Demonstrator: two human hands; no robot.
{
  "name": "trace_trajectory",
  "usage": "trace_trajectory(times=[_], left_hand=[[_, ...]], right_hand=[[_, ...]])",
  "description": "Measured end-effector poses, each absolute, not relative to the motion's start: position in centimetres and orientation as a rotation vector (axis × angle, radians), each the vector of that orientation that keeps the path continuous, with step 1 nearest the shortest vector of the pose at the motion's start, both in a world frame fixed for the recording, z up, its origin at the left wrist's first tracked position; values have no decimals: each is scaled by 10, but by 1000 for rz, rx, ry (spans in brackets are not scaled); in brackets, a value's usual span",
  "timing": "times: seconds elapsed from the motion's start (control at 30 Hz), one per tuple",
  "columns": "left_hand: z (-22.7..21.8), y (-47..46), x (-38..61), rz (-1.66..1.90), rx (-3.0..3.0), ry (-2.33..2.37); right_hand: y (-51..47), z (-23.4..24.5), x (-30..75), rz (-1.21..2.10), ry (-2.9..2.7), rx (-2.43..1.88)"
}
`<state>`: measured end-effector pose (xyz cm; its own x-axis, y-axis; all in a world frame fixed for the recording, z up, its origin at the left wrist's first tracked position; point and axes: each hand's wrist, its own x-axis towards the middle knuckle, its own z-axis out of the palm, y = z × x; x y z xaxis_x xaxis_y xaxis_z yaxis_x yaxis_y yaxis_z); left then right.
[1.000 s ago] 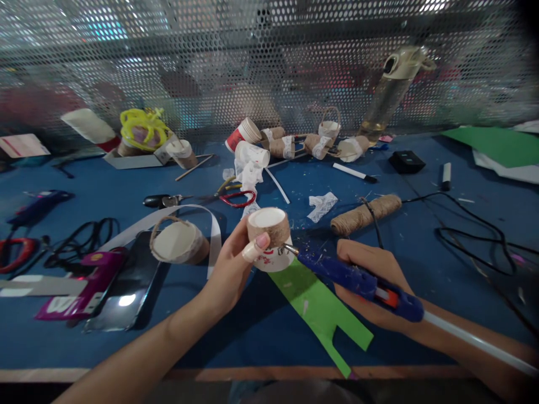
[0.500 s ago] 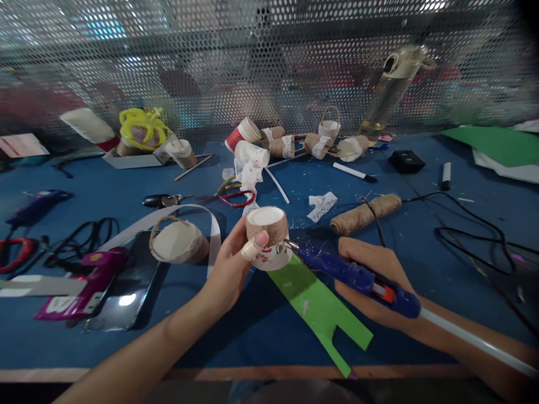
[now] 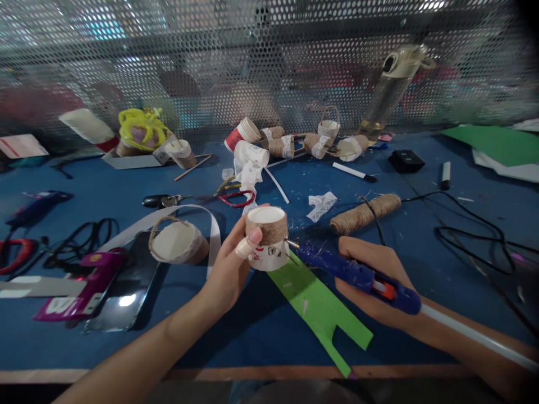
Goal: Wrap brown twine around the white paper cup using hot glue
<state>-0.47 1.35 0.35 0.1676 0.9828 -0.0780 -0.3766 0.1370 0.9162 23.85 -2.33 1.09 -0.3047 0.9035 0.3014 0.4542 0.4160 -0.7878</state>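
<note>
My left hand (image 3: pixel 236 252) grips a small paper cup (image 3: pixel 269 255) whose upper half is wrapped in brown twine, while white printed paper shows below. In my right hand (image 3: pixel 374 275) is a blue hot glue gun (image 3: pixel 345 266) with a long white glue stick out of its back. The gun's metal nozzle points at the cup's right side, close to the lower edge of the twine. Whether the nozzle touches the cup, I cannot tell. A green paper strip (image 3: pixel 315 303) lies below the cup, and a twine roll (image 3: pixel 366 214) rests behind my right hand.
To the left are a twine-handled cup (image 3: pixel 179 241), a phone (image 3: pixel 126 286), a purple glue gun (image 3: pixel 84 280) and red-handled scissors (image 3: pixel 238 197). Several twine-wrapped cups (image 3: pixel 318 145) lie at the back near a perforated metal screen (image 3: pixel 269 73). A bottle (image 3: pixel 387 92) stands at the back right.
My left thumb has shifted slightly left on the cup, and the cup has turned a little, showing more of its printed side. The glue gun has barely moved.
</note>
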Motion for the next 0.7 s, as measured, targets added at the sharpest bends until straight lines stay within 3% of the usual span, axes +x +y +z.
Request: trace_trajectory(times=[0.7], left_hand=[[-2, 14, -5, 1158, 788, 849]], right_hand=[[-25, 11, 238, 786, -1922, -1138]])
